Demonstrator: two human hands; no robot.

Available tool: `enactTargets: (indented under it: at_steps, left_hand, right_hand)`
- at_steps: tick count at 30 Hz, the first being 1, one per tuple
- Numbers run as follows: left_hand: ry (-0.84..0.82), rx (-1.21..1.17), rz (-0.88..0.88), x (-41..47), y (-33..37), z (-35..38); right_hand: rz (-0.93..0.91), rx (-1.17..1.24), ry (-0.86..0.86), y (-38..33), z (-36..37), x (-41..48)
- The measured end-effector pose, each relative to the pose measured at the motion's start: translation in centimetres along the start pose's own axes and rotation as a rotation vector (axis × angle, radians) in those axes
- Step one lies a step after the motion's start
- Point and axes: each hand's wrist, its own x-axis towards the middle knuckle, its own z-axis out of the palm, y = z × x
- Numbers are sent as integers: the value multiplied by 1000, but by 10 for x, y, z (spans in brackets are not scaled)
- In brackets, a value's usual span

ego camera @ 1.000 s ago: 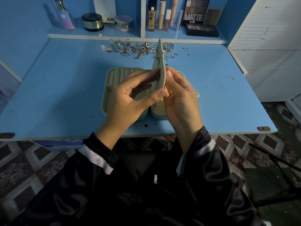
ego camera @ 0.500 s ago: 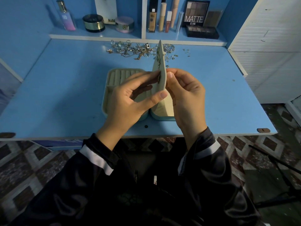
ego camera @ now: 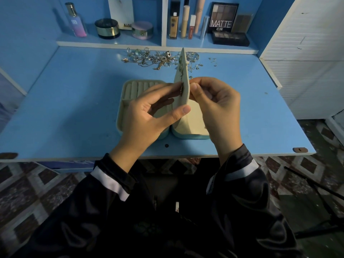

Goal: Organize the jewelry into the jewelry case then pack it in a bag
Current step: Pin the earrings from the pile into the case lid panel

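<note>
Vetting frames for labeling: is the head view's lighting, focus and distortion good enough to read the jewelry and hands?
Head view: dim, blue-tinted, no strong glare; the left hand and right hand pinching the cream panel are sharp; the jewelry pile behind is small and murky, pieces hard to separate; wide-angle distortion slightly bows the desk front edge.

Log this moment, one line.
left hand: holds earring panel | right hand: pinches at panel | jewelry case: open | loose jewelry: on desk

A home dressing corner: blue vanity desk, cosmetics shelf, eyeshadow palette, perfume bottle.
</note>
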Motion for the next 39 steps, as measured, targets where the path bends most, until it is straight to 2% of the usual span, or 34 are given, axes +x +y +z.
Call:
enactTargets:
  at_steps: [8,16,31,39]
  left_hand:
    - [-6,18,17,0,1,0]
    - [-1,-16,-9,0,1,-1]
    - [-1,-23,-41,1,1,-1]
    - [-3,-45,-50,1,3,-3]
  right_hand:
    - [-29,-58,-13,0,0,1]
    - [33,44,-76,-1,-3,-1]
    - [-90,-111,-96,2,-3,5]
    - [-72,-42,-97,5,-2,5]
